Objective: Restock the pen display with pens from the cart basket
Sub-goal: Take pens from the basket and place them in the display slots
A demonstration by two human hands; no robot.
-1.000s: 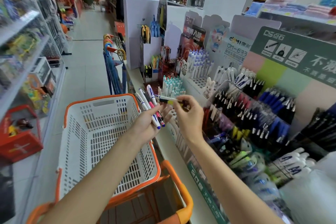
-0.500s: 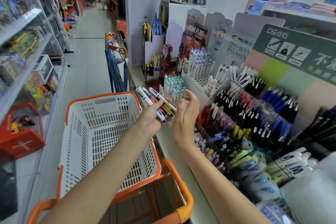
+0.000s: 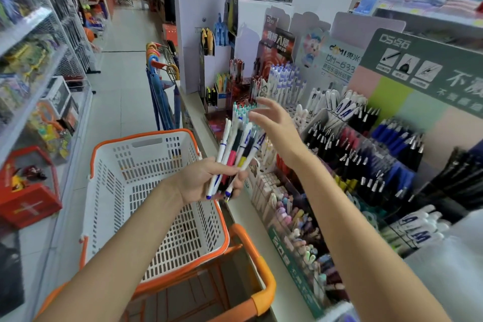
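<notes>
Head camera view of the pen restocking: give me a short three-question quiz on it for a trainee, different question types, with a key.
1. True or false: the left hand grips a bundle of pens.
2. The right hand is: A) open, holding nothing; B) pinching one pen; C) a closed fist.
3. What colour is the rim of the white cart basket?
Key: 1 true; 2 A; 3 orange.
</notes>
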